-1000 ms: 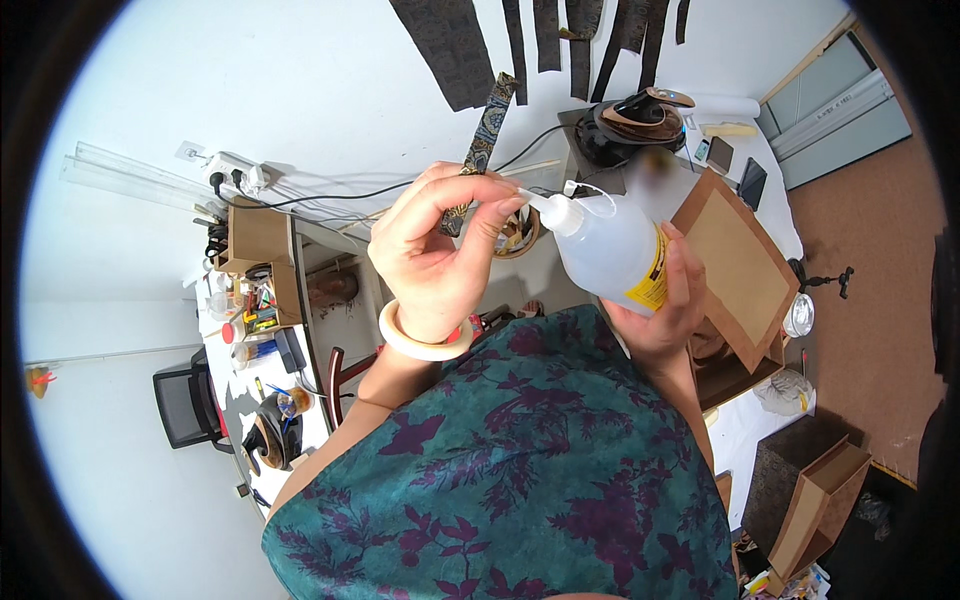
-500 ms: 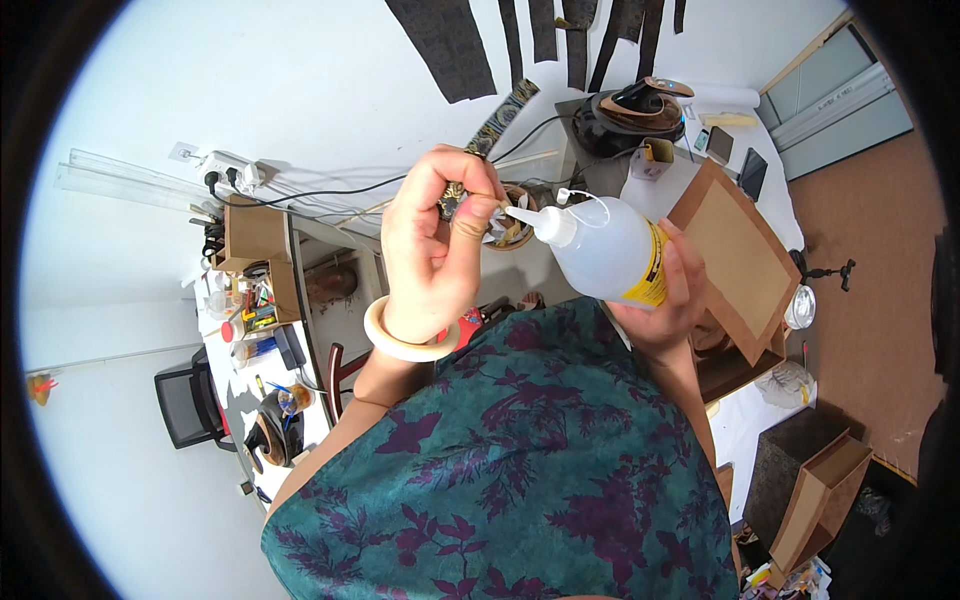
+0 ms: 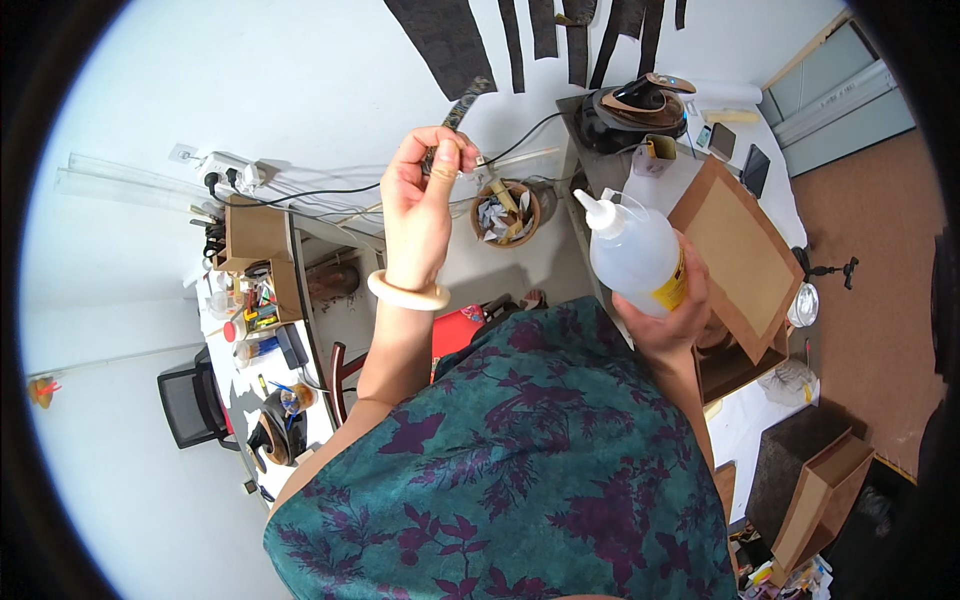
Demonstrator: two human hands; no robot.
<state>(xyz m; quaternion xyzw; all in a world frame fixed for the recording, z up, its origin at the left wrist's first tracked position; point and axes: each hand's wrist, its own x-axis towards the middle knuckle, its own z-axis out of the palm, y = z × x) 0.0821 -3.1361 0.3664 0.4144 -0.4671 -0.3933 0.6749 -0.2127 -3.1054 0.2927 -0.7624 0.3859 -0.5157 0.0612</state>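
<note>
Squeeze bottle [image 3: 632,252] and patterned strip [image 3: 464,106], held well apart in two bare hands. The bottle, translucent and yellow-labelled, lies just right of the frame's centre, tilted so that its white nozzle [image 3: 594,208] points toward the upper left; whether the tip is capped cannot be told. The right hand [image 3: 668,312] grips its lower body from the lower right, presumably because support there leaves the nozzle unobstructed. The strip, above and left of centre, rises obliquely from the left hand [image 3: 422,195], perhaps pinched near its lower end so that most of its length is free. Grip: on the left, thumb and fingers are closed together on the narrow strip; on the right, the fingers are spread about as wide as the bottle's rounded body and clamped on it. Between and below the hands' level stands a round bin [image 3: 536,220] of paper scraps. A brown-bordered panel [image 3: 740,250] lies at right; an iron [image 3: 635,122] stands at upper right, presumably out of the hands' way.
</note>
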